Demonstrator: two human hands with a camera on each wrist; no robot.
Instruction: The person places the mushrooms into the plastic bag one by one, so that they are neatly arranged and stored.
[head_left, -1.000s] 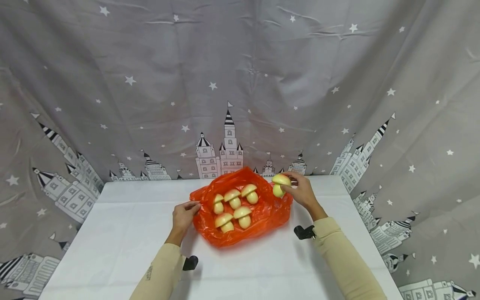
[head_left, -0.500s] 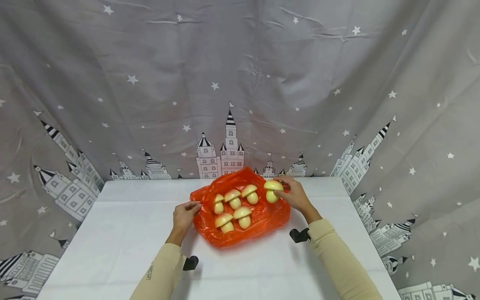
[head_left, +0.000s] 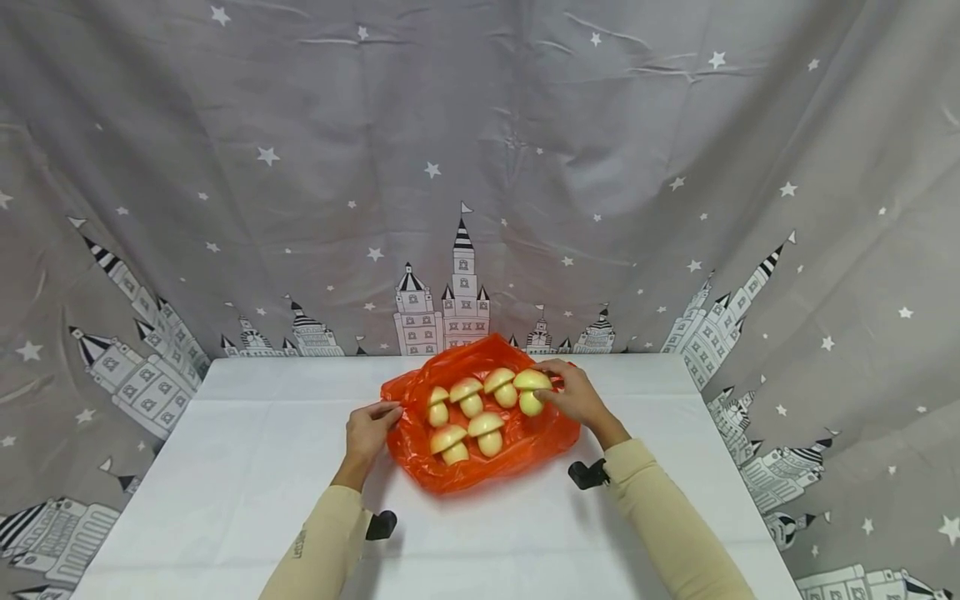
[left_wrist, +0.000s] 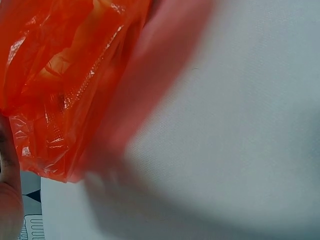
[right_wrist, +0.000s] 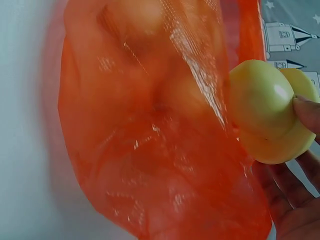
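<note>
A red plastic bag (head_left: 555, 429) lies spread on the white table, its mouth facing up. Several toy mushrooms (head_left: 486, 423) with pale stems and yellow caps tinged red rest inside it. My left hand (head_left: 367, 433) pinches the bag's left edge; the left wrist view has the bag's crinkled side (left_wrist: 55, 135) and only part of that hand. At the bag's right end, my right hand (head_left: 581, 398) grips one more toy mushroom (head_left: 532, 382) beside the back-row ones. In the right wrist view, thumb and fingers hold this mushroom (right_wrist: 262, 100) at the bag's edge.
White cloth covers the table (head_left: 262, 433) around the bag. Behind it hangs a grey curtain (head_left: 600, 125) printed with stars and castles, close to the table's back edge. A small black device (head_left: 588, 474) sits at the right wrist, another black device (head_left: 382, 526) at the left.
My right hand has carried its toy mushroom leftward and down, from over the bag's right rim to beside the other mushrooms. My left hand has stayed on the bag's edge.
</note>
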